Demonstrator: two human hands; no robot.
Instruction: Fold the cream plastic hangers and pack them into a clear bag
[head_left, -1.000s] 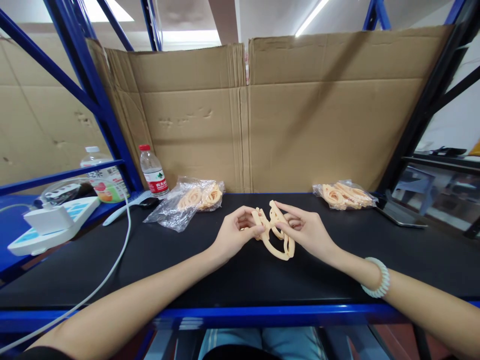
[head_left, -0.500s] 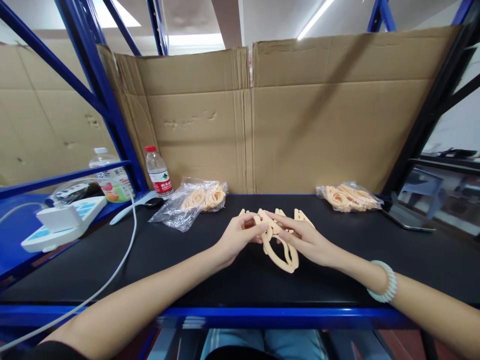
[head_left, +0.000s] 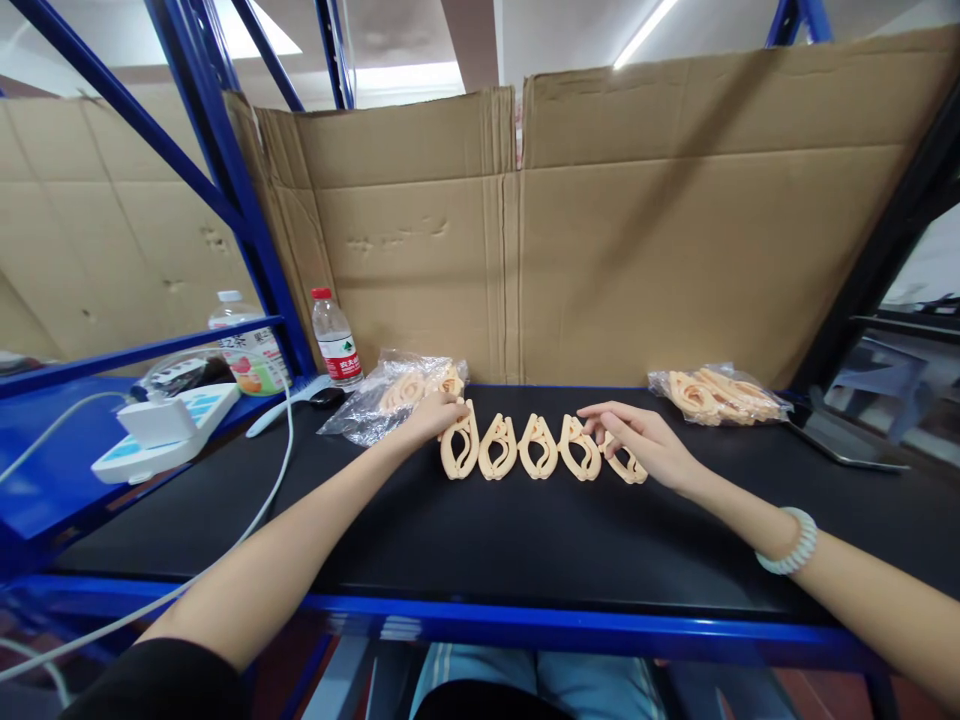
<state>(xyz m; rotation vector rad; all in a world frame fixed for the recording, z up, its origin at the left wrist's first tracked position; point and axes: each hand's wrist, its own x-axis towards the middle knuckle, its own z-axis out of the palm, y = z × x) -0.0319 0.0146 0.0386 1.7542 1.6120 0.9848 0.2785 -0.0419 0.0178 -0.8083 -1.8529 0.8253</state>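
Observation:
Several large beige plastic clothes pegs stand side by side in a row on the black tabletop [head_left: 480,540], their rounded ends toward me. At the row's left end my left hand [head_left: 439,412] has its fingers closed around the top of the leftmost peg [head_left: 459,450]; the fingertips are partly hidden. Over the right end hovers my right hand [head_left: 646,440], fingers apart and holding nothing, partly covering the rightmost peg [head_left: 628,468]. Between the hands are a second peg [head_left: 498,462], a middle peg [head_left: 538,462] and another peg [head_left: 580,462].
A clear bag of pegs [head_left: 405,390] lies behind my left hand, another bag [head_left: 720,395] at the back right beside a flat grey device [head_left: 844,440]. A water bottle [head_left: 337,340], a power strip [head_left: 165,435] and a white cable [head_left: 277,490] are on the left. Cardboard [head_left: 405,240] walls the back.
The peg that both hands held in front of the row is now at the row's left end under my left hand. My right hand has let go and moved right. The view has shifted slightly.

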